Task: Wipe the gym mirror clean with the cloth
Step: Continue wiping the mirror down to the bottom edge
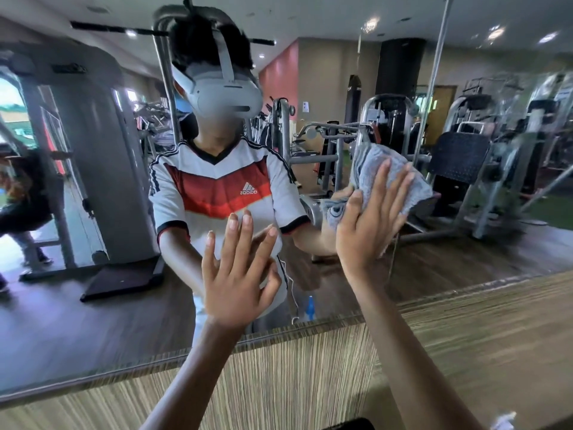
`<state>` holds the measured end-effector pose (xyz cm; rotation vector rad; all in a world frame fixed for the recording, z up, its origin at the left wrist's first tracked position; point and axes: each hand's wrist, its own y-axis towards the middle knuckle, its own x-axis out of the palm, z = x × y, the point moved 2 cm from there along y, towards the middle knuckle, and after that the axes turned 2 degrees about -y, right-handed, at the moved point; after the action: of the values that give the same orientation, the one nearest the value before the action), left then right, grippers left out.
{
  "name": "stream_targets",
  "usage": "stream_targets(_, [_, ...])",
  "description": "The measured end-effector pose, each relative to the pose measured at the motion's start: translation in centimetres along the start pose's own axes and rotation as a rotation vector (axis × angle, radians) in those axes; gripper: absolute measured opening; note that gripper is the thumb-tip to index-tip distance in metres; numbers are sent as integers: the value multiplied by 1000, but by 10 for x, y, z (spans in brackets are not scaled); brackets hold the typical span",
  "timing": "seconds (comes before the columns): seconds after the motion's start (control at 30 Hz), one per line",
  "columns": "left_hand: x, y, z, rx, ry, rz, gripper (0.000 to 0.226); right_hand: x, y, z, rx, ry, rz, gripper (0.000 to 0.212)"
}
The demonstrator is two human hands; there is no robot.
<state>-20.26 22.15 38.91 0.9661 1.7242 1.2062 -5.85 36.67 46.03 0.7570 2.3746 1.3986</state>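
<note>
The large wall mirror [465,249] of the gym fills most of the view, and its lower edge meets a striped brown wooden panel [310,383]. The left hand [238,274] is on the lower middle part of the mirror. Its fingers are straight and spread wide, and the palm seems to lie flat on the glass. The right hand [369,225] is on the mirror further to the right and a little higher. Its fingers are straight and close together, and they press a crumpled grey-blue terry cloth [412,190] against the glass. The cloth sits between this hand and the mirror, and it sticks out above and to the right of the fingers. The mirror reflects the person in a white and red shirt, and grey gym machines behind.
</note>
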Motion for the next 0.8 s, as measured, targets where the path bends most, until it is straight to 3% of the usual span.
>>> stream_targets(0.1, [-1, 1, -1, 3, -18, 1, 55, -6, -43, 22, -345, -51, -144, 54])
stream_targets(0.17, [-1, 1, 1, -6, -19, -1, 54, -15, -68, 60, -434, -113, -185, 54])
stream_targets(0.23, [-1, 2, 3, -15, -1, 5, 54, -19, -61, 79, -237, -86, -128, 55])
stream_targets(0.33, [0, 5, 3, -12, 18, -9, 54, -12, -17, 51, 157, 53, -32, 58])
stream_targets(0.4, [-2, 4, 1, -11, -7, -15, 53, -5, 2, 17, 216, 74, -10, 58])
stream_targets(0.5, [-5, 2, -1, -2, -21, -25, 54, 2, -19, -7, -154, 6, -65, 55])
stream_targets(0.57, [-6, 4, -1, 11, -39, -27, 54, 1, -57, 16, -436, -27, -167, 55])
stream_targets(0.63, [-9, 4, -1, 13, -45, -45, 54, -10, -89, 54, -511, -71, -216, 57])
stream_targets(0.7, [-14, 8, -3, 17, -51, -51, 52, -20, -87, 78, -335, -63, -211, 58])
stream_targets(0.8, [-21, 40, -12, 16, -58, -35, 52, -16, -29, 58, 43, -17, -99, 59])
